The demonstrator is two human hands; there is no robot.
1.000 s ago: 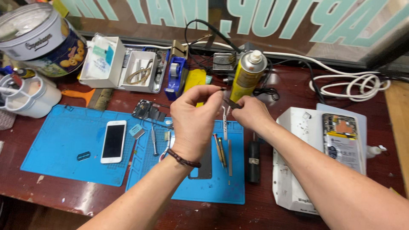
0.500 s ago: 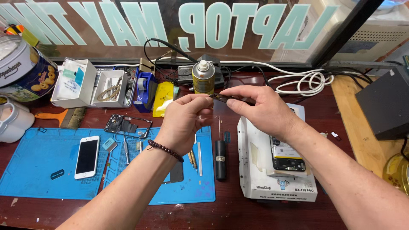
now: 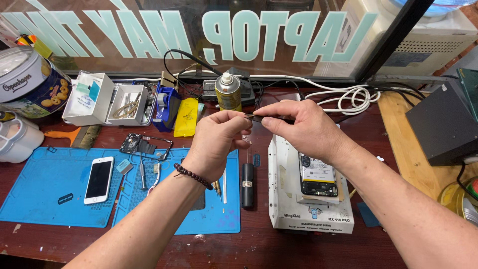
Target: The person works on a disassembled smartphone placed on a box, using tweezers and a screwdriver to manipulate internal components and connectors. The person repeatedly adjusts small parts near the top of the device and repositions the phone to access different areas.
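Pinching thin dark metal tweezers [image 3: 256, 118] between left hand [image 3: 219, 144] and right hand [image 3: 298, 129], both closed on them, above blue silicone mat [image 3: 45, 194] right edge; likely tip adjustment, needing steady grip.

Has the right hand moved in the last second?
Yes. The right hand, pinching a thin tool, went rightward: from under the spray can to over the white device.

My bench is a dark red-brown wooden table [image 3: 279, 249] that fills the lower part of the frame. Along the top stands a glass pane [image 3: 149, 50] with large pale letters seen mirrored. In the upper right I see a black frame post [image 3: 393, 40], and at the right edge a lighter wooden board [image 3: 398, 124]. The light is soft and even.
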